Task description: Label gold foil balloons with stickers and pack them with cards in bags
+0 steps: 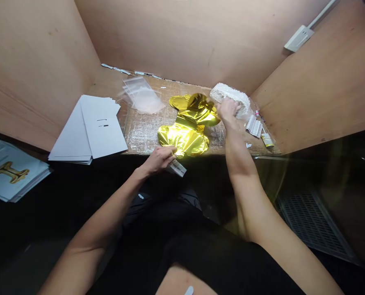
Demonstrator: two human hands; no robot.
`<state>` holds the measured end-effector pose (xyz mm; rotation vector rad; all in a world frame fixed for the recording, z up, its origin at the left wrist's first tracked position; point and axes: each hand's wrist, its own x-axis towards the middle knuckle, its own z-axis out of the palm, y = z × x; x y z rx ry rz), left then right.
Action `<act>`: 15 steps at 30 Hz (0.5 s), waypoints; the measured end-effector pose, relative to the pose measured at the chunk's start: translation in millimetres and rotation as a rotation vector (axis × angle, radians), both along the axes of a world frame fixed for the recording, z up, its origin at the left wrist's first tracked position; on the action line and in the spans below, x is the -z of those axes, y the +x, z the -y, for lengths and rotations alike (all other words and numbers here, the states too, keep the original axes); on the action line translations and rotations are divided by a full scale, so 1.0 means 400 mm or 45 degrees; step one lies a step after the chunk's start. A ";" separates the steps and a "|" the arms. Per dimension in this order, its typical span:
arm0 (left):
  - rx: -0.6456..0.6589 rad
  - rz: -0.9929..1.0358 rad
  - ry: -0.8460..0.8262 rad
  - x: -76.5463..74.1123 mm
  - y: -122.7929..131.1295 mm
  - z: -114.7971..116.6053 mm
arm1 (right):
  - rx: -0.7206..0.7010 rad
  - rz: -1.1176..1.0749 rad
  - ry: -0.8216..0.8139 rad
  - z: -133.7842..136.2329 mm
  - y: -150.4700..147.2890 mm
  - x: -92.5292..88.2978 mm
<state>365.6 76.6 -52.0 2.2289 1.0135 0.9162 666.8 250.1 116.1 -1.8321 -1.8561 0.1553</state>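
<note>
Okay, so our left hand [160,159] is low at the front edge of the table [142,137], fingers pinched on a small printed strip [178,168], by the gold foil [184,138]. Our right arm [242,157] reaches farther forward, right hand [229,110] at the white bundle [231,92], too blurry, so we can't tell if those fingers grip. Foil's lying between our hands.

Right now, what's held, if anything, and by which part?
Left hand: apparently a printed white strip, by its upper end. Right hand: at the white bundle; grip unclear.

Black top [210,241], bare forearms [245,172]
</note>
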 end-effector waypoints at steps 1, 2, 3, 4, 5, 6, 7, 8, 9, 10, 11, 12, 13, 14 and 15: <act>-0.044 0.123 -0.089 -0.007 -0.007 0.000 | 0.170 0.051 0.140 -0.003 0.012 -0.013; -0.102 0.254 -0.186 -0.015 -0.014 0.001 | 0.259 0.084 0.210 0.008 0.013 -0.014; -0.166 0.382 -0.281 -0.025 -0.021 0.004 | 0.234 0.101 0.210 0.033 0.001 -0.003; -0.227 0.494 -0.363 -0.035 -0.027 0.008 | 0.102 0.103 0.172 0.071 -0.020 0.018; -0.275 0.583 -0.423 -0.046 -0.031 0.013 | -0.088 0.094 0.104 0.120 -0.049 0.047; -0.311 0.649 -0.459 -0.058 -0.033 0.018 | -0.415 0.050 -0.028 0.175 -0.081 0.081; -0.339 0.695 -0.476 -0.069 -0.033 0.022 | -0.721 -0.015 -0.138 0.232 -0.113 0.116; -0.361 0.723 -0.482 -0.080 -0.031 0.026 | -0.931 -0.048 -0.184 0.285 -0.142 0.149; -0.377 0.741 -0.487 -0.089 -0.028 0.029 | -1.044 -0.053 -0.154 0.331 -0.166 0.179; -0.384 0.758 -0.498 -0.097 -0.024 0.031 | -1.094 -0.030 -0.086 0.368 -0.184 0.203; -0.387 0.775 -0.516 -0.102 -0.020 0.032 | -1.094 0.022 0.008 0.395 -0.195 0.222; -0.386 0.793 -0.537 -0.105 -0.015 0.033 | -1.067 0.087 0.112 0.412 -0.200 0.235; -0.386 0.809 -0.557 -0.107 -0.011 0.033 | -1.043 0.155 0.207 0.422 -0.201 0.244; -0.389 0.824 -0.572 -0.107 -0.007 0.033 | -1.031 0.214 0.290 0.425 -0.198 0.249; -0.393 0.836 -0.582 -0.106 -0.003 0.033 | -1.033 0.258 0.357 0.426 -0.195 0.251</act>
